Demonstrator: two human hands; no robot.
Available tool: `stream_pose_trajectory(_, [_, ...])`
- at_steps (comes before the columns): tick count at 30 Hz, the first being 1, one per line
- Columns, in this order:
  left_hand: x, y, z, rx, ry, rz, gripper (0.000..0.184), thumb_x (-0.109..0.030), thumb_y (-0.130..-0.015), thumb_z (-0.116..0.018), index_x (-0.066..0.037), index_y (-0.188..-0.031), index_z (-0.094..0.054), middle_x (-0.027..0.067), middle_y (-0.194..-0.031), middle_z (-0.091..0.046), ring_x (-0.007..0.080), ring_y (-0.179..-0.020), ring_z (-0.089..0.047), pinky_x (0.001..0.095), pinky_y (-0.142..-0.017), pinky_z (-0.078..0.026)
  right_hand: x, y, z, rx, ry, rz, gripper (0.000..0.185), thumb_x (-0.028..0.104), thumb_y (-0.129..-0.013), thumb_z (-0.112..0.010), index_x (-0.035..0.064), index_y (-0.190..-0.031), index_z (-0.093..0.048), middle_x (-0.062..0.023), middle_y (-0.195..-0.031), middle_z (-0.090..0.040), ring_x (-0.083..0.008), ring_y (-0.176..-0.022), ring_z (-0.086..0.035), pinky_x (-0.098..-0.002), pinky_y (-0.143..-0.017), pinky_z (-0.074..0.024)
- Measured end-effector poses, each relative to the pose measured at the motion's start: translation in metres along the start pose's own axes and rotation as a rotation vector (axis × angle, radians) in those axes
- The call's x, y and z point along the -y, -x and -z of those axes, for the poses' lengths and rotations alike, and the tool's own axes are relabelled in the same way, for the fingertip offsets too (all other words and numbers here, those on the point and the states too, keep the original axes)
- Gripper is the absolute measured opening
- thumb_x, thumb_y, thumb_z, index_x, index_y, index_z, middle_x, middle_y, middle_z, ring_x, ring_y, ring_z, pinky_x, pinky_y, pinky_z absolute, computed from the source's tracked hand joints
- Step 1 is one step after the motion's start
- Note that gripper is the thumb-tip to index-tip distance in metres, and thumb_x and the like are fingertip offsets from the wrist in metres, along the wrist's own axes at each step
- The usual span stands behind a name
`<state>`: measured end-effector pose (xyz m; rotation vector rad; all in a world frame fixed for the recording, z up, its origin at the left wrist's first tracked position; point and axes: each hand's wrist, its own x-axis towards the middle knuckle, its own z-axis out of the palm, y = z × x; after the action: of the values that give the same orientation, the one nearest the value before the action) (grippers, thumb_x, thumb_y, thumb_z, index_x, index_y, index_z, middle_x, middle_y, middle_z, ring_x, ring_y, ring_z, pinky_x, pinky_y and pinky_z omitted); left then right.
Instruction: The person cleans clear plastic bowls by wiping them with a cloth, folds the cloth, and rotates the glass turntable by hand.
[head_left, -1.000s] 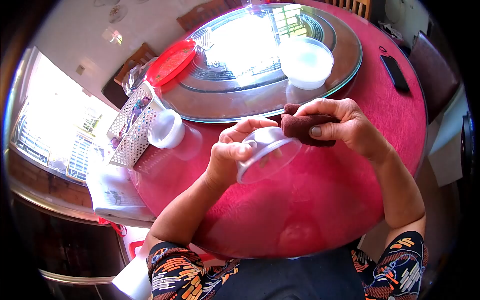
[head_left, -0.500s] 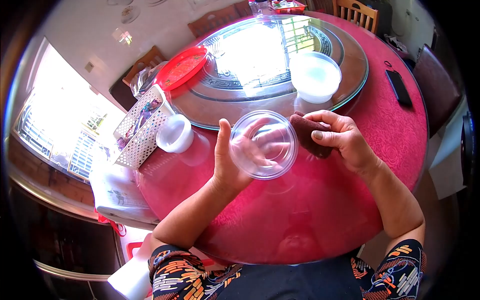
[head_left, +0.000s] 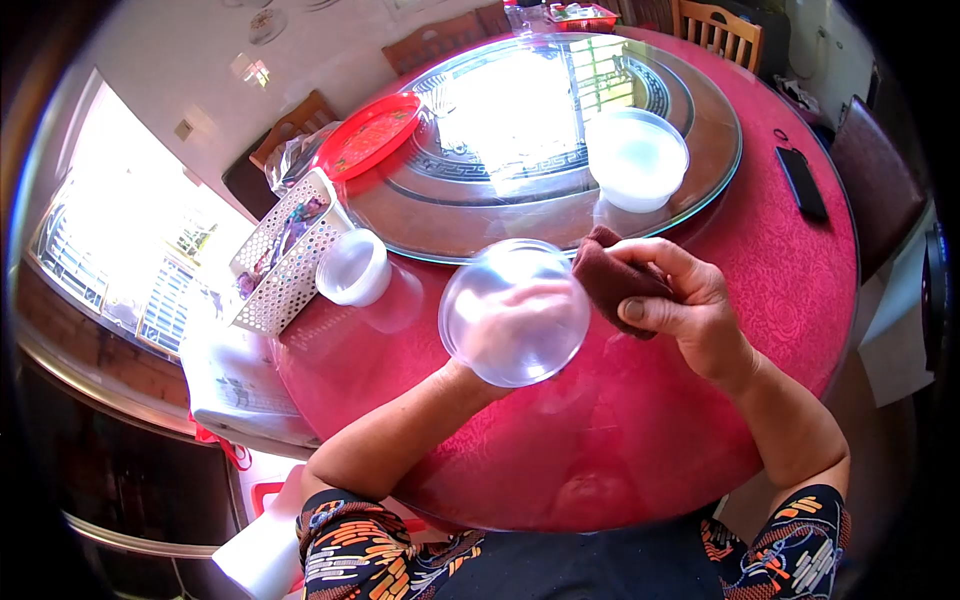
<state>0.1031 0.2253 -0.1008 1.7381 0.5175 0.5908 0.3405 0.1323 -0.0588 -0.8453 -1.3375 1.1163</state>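
A round clear plastic container [head_left: 514, 312] faces me above the near part of the red table. Behind it, seen blurred through the plastic, my left hand [head_left: 520, 318] supports it; the fingers look bent around its far side. My right hand [head_left: 672, 292] pinches a folded dark brown cloth [head_left: 618, 288] between thumb and fingers. The cloth's left edge is at the container's right rim; whether they touch is hard to tell.
On the red table [head_left: 780, 290] are a glass turntable [head_left: 480, 195] with stacked white containers [head_left: 638, 160] and a red tray [head_left: 370, 135], a perforated basket [head_left: 290, 250], a small translucent tub [head_left: 354, 267] and a black phone [head_left: 801, 184]. Wooden chairs stand behind.
The container was first tilted on its side, then turned to face me, and now my left hand is behind it. The brown cloth has stayed in my right hand, near the container's right side.
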Motion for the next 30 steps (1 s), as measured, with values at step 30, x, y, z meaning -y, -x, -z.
stream_pose_trajectory(30, [0.019, 0.011, -0.009, -0.100, 0.759, 0.003, 0.013, -0.021, -0.090, -0.070, -0.009, -0.089, -0.065, 0.0053, -0.088, -0.063, 0.0187, -0.081, -0.060, 0.0350, -0.070, -0.052, -0.017, 0.017, -0.039, 0.141, 0.964, 0.785, 0.033, 0.018, -0.080, -0.077, 0.0217, -0.113, -0.076, -0.0085, -0.088, -0.058, -0.0228, -0.073, -0.062, -0.0352, -0.062, -0.0516])
